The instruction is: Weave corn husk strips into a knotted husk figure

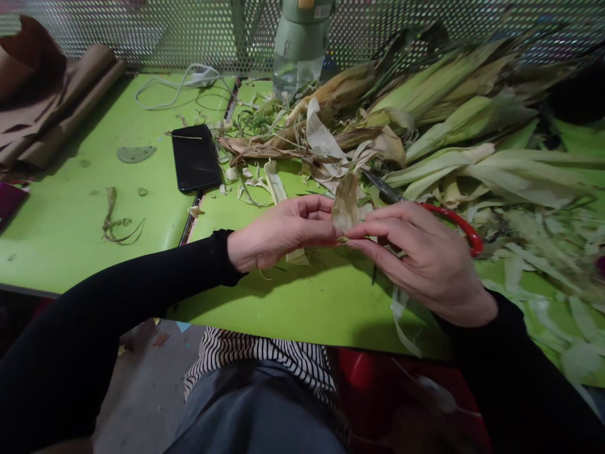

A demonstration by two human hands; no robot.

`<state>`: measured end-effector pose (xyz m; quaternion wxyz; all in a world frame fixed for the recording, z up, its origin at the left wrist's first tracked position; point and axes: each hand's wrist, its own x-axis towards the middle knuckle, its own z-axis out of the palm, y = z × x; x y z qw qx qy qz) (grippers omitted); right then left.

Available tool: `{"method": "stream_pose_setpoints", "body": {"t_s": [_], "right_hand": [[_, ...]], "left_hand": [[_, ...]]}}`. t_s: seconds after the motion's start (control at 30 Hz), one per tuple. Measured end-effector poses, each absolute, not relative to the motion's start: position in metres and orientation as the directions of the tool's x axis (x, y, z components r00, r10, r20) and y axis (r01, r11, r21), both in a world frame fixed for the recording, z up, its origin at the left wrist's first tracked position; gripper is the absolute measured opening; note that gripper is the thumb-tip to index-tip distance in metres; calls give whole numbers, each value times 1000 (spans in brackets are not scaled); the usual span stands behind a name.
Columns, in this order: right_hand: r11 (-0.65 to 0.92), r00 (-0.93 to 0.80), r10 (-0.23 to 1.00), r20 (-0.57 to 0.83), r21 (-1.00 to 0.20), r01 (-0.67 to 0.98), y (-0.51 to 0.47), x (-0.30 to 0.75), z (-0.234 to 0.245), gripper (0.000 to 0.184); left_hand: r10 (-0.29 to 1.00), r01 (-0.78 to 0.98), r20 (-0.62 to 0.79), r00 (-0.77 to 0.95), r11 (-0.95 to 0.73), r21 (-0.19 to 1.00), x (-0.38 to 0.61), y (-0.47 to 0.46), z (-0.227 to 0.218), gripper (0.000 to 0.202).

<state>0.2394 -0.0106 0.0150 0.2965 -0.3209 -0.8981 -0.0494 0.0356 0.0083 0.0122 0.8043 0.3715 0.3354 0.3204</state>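
Note:
Between my two hands is a small piece of dried corn husk (346, 203), pale brown and standing upright above the fingertips. My left hand (293, 228) pinches its lower left side with thumb and fingers. From the right, my right hand (418, 255) pinches the lower end, its fingertips almost meeting the left ones. Just behind the right hand lie scissors with a red handle (456, 224), their dark blades partly covered by husk. A thin pale husk strip (404, 321) hangs below the right hand near the table's front edge.
Corn husks (449, 113) and shreds heap across the back and right of the green table (293, 309). A black phone (196, 157), a water bottle (300, 47) and a white cable (177, 91) stand or lie behind. Brown paper (61, 120) is at the left.

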Motion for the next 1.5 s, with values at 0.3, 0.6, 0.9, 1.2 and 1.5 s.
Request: {"method": "stream_pose_setpoints", "body": {"t_s": [0.3, 0.6, 0.9, 1.2, 1.5], "right_hand": [[790, -627, 529, 571, -62, 610, -10, 242, 12, 7], [785, -621, 534, 574, -64, 616, -12, 241, 14, 10], [809, -642, 481, 597, -21, 587, -18, 239, 12, 18], [701, -478, 566, 672, -86, 708, -14, 239, 11, 14], [683, -483, 544, 686, -27, 730, -21, 236, 9, 17]], "left_hand": [[745, -304, -241, 622, 513, 803, 33, 9, 12, 23], [754, -269, -253, 606, 494, 827, 32, 12, 6, 27], [785, -227, -194, 589, 391, 892, 34, 9, 3, 33], [870, -118, -50, 490, 123, 985, 34, 4, 12, 29], [855, 77, 133, 501, -197, 977, 32, 3, 3, 16]]}}
